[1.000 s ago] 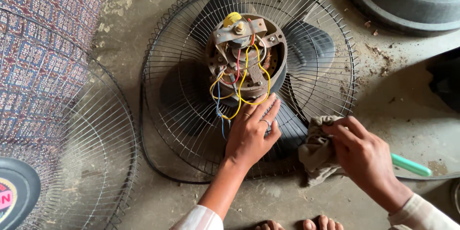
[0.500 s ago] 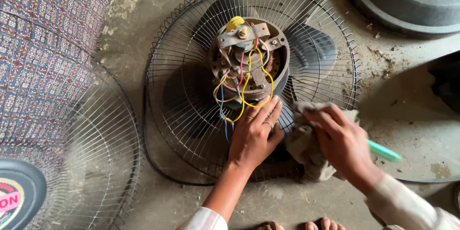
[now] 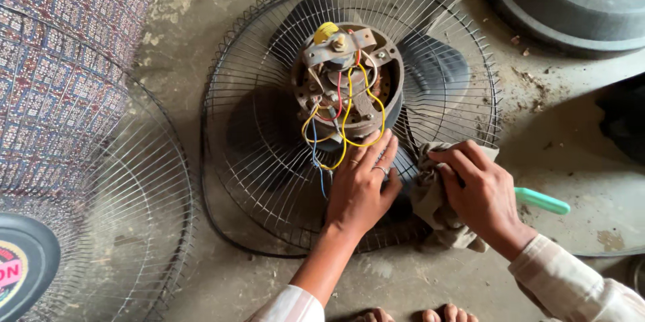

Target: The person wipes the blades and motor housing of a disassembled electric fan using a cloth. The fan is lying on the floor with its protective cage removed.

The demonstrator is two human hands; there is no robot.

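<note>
A round wire fan guard lies flat on the concrete floor with dark blades under it. At its centre sits the bare motor with yellow, red and blue wires. My left hand rests flat on the guard just below the motor, fingers together, touching the wires' lower loop. My right hand presses a dirty grey cloth against the guard's lower right part, fingers closed on it.
A second wire guard with a dark round hub badge lies at the lower left. A patterned fabric covers the upper left. A dark round base stands top right. A green handle pokes out beyond my right hand.
My right hand with the cloth has slid left and up along the guard, closer to my left hand. The left hand has stayed below the motor.
</note>
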